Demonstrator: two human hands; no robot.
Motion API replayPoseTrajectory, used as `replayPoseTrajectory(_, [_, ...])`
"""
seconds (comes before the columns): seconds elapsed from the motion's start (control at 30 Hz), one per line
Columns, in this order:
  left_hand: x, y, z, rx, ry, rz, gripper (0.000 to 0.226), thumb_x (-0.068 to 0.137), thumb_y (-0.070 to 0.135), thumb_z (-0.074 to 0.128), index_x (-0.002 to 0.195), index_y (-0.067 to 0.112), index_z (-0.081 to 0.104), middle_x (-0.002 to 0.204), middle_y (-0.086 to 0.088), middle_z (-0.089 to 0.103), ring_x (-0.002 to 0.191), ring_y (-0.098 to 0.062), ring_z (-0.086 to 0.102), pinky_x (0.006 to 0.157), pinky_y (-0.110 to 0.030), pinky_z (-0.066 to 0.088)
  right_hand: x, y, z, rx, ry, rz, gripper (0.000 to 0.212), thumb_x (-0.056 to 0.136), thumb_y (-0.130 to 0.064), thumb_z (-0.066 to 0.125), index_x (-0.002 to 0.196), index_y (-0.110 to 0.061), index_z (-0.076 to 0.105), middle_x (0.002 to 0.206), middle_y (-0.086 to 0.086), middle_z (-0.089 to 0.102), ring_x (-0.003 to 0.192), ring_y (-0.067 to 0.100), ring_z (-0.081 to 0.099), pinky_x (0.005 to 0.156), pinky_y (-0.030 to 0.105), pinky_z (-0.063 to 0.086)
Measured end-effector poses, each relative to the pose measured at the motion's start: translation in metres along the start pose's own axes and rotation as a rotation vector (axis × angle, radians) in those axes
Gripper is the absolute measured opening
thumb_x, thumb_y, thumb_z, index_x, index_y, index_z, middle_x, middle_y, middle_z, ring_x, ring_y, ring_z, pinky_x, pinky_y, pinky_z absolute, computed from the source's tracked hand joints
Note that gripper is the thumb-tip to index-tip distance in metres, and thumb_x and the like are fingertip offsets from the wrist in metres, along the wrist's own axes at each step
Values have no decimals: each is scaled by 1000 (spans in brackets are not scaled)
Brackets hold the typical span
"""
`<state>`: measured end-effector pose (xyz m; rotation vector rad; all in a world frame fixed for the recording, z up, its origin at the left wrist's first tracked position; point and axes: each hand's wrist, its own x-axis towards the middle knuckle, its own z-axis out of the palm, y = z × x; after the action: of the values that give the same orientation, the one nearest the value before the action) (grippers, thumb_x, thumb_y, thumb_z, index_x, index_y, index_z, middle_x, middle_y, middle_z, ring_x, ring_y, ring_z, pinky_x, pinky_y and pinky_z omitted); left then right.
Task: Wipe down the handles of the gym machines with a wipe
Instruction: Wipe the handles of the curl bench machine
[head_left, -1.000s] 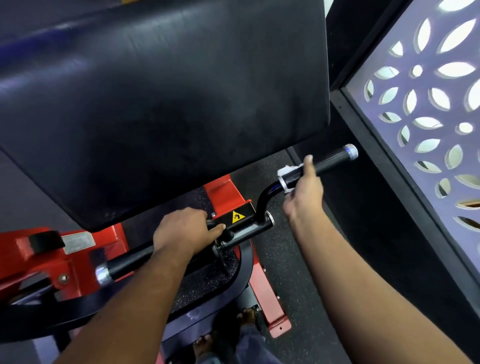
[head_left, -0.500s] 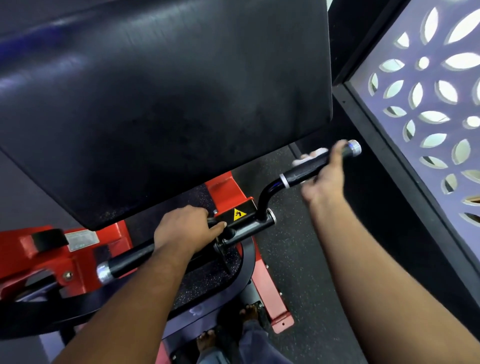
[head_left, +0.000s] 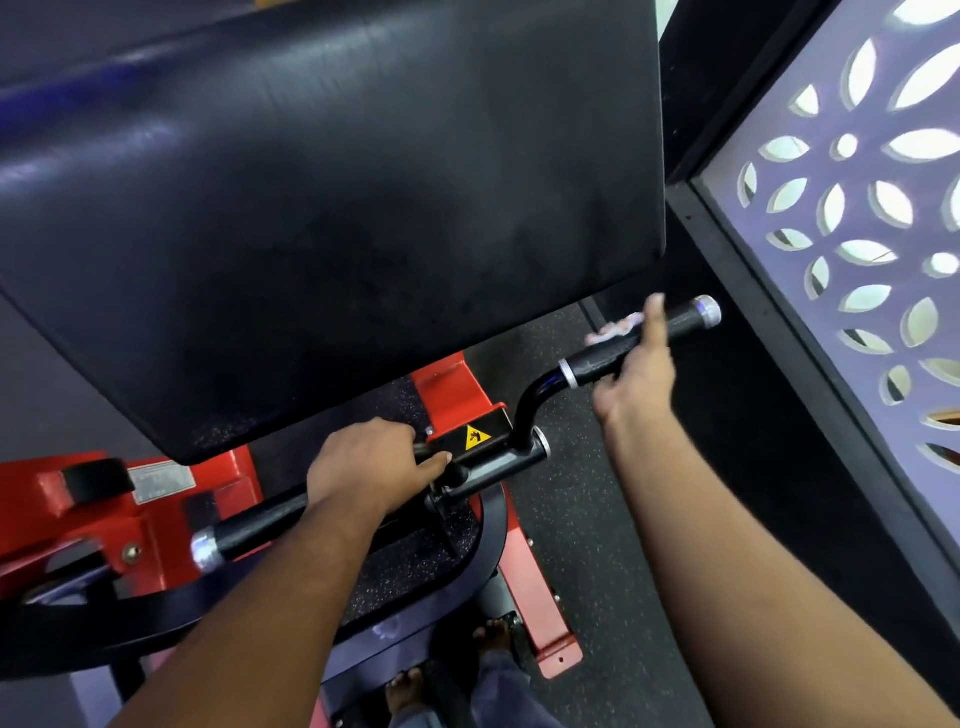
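Down at the bottom of the view, below both hands, bare feet stood on the dark speckled floor next to the machine's red frame.

Closer in, the left hand was clamped over the left grip, fingers curled round the bar and thumb pointing toward the black block with the yellow warning sticker just to its right. Only the chrome-capped end of that grip stuck out past the wrist, down-left of the hand. More red frame and a small metal plate sat left of that hand.

Right of the sticker, the bar curved up into the right grip, which ran up and to the right to a chrome cap. The right hand was wrapped round the middle of it from underneath, thumb sticking up over the near side. The white wipe was bunched between the fingers and the far side of the grip, a crumpled bit peeking out just left of the thumb. It's blurry there, so I couldn't tell how much of the grip it covered.

Above and beyond both hands, the big black pad filled most of the view. Off to the right of the right hand stood a black-framed screen with leaf-shaped cutouts.
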<state>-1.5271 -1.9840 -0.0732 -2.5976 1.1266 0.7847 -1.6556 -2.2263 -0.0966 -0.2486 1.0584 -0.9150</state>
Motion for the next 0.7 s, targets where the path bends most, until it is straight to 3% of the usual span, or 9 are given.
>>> replayPoseTrajectory(0.13, [-1, 0, 1, 9, 0, 4, 53, 90, 78, 46, 84, 29, 65, 76, 9, 56, 74, -19, 54, 63, -33, 43, -7, 4, 0, -67, -22, 89, 31, 85, -28, 80, 70, -18, 54, 63, -3, 49, 54, 14, 49, 59, 29, 47])
replayPoseTrajectory(0.27, [1, 0, 1, 1, -2, 1, 53, 89, 78, 46, 83, 29, 64, 76, 9, 58, 73, -18, 55, 63, -33, 44, 0, -27, 8, 1, 48, -137, 29, 94, -33, 71, 81, -15, 54, 68, 1, 56, 62, 16, 54, 60, 30, 51])
replayPoseTrajectory(0.33, [1, 0, 0, 7, -6, 0, 54, 90, 78, 45, 82, 29, 63, 76, 9, 58, 73, -18, 55, 63, -33, 44, -14, -6, 6, -321, 150, -267, 25, 100, -35, 60, 107, -11, 54, 91, 5, 66, 80, 19, 65, 81, 38, 58])
replayPoseTrajectory(0.37, [1, 1, 0, 12, -6, 2, 54, 90, 78, 45, 82, 29, 63, 76, 9, 58, 73, -18, 55, 63, -33, 44, -23, 9, 2, -499, 187, -324, 35, 102, -33, 56, 129, -12, 49, 116, 7, 65, 101, 20, 65, 98, 40, 53])
replayPoseTrajectory(0.43, [1, 0, 1, 20, -7, 0, 54, 90, 79, 45, 83, 29, 63, 77, 9, 57, 74, -19, 54, 64, -34, 43, -38, 36, -9, -811, 130, -419, 70, 103, -25, 51, 160, -13, 11, 162, 13, 26, 145, 22, 34, 119, 28, 30])
replayPoseTrajectory(0.5, [0, 0, 1, 24, -2, -2, 55, 89, 79, 45, 85, 28, 66, 77, 9, 57, 76, -20, 56, 64, -34, 44, -42, 44, -14, -1055, 39, -566, 85, 104, -24, 50, 158, -8, -14, 166, 16, -20, 154, 25, -5, 121, 18, 14])
replayPoseTrajectory(0.53, [0, 0, 1, 25, 2, -4, 55, 89, 79, 45, 86, 28, 67, 77, 8, 58, 77, -21, 57, 65, -34, 44, -38, 40, -17, -1176, 30, -663, 88, 104, -31, 50, 158, -6, -15, 163, 19, -27, 154, 30, -13, 124, 25, 12])
replayPoseTrajectory(0.63, [0, 0, 2, 11, 4, -9, 55, 89, 78, 45, 86, 28, 66, 76, 8, 56, 74, -21, 53, 65, -33, 44, -14, 12, -29, -1651, 146, -902, 95, 100, -66, 36, 160, -2, -1, 166, 24, -12, 153, 43, -10, 122, 64, 5])
replayPoseTrajectory(0.7, [0, -1, 3, 5, 10, -5, 54, 89, 78, 46, 85, 28, 65, 74, 9, 55, 73, -20, 53, 64, -34, 44, -4, -8, -40, -1914, 72, -965, 97, 94, -78, 30, 159, -7, 16, 168, 17, 1, 153, 43, -7, 118, 66, -5])
